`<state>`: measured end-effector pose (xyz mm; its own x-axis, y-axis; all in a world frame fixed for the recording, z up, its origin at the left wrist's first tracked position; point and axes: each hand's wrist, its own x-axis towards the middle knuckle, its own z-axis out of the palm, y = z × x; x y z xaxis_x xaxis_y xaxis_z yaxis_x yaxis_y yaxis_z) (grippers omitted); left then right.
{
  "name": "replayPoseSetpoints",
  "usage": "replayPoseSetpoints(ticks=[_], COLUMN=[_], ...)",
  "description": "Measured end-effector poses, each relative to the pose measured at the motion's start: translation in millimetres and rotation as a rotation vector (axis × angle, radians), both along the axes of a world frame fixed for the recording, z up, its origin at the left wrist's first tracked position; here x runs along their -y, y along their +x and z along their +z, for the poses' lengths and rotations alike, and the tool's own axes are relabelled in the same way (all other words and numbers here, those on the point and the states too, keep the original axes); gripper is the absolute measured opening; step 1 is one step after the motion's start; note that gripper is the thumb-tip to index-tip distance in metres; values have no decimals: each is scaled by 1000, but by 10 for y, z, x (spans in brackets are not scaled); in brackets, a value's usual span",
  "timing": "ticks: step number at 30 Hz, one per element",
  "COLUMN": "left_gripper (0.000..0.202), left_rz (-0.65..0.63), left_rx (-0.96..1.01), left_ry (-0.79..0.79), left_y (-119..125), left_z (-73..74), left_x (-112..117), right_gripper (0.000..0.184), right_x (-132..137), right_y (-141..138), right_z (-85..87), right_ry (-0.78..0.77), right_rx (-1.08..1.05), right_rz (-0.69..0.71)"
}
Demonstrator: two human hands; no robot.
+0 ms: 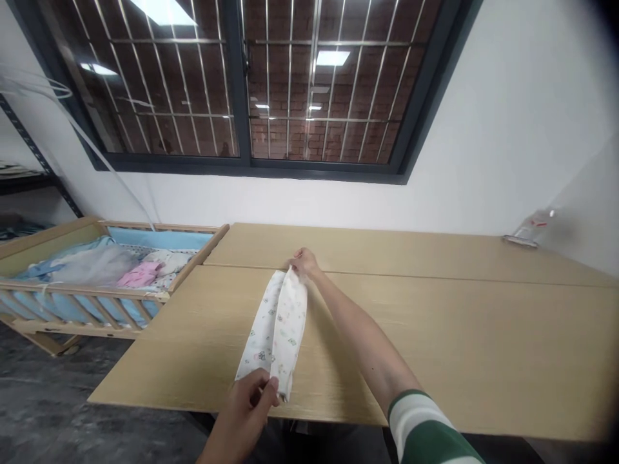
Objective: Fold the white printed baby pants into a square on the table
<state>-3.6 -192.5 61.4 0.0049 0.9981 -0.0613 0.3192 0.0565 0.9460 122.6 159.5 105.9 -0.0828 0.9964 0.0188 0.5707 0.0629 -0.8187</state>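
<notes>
A small white baby garment with a faint coloured print [276, 325] lies stretched lengthwise on the wooden table [435, 322]. My right hand [303, 263] reaches far out and pinches the garment's far end. My left hand [246, 412] is closed on its near end at the table's front edge. The cloth runs taut between the two hands and looks folded into two narrow strips. My right arm wears a green and white striped sleeve.
A wooden baby crib [97, 283] with blue lining and heaped baby clothes stands at the left, against the table. A clear plastic bag [529, 231] lies at the far right by the wall. A barred window [242, 84] is ahead. A dark shelf [24, 180] stands far left.
</notes>
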Motion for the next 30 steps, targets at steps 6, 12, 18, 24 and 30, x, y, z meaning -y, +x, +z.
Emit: replayPoseSetpoints(ticks=[6, 12, 18, 24, 30], left_gripper=[45, 33, 35, 32, 44], left_rz=[184, 213, 193, 309, 257], left_rx=[-440, -790, -943, -1007, -1029], left_ry=[-19, -150, -187, 420, 826], left_y=[-385, -451, -458, -420, -123], left_z=[-186, -203, -194, -332, -459], left_x=[71, 73, 99, 178, 206], right_gripper=[21, 16, 9, 12, 47], right_x=[21, 37, 120, 372, 1340], right_y=[-399, -568, -641, -642, -518], right_z=[-183, -358, -382, -140, 99], right_ry=[64, 108, 128, 214, 459], right_rx=[59, 123, 170, 196, 246], right_rz=[-29, -14, 27, 183, 928])
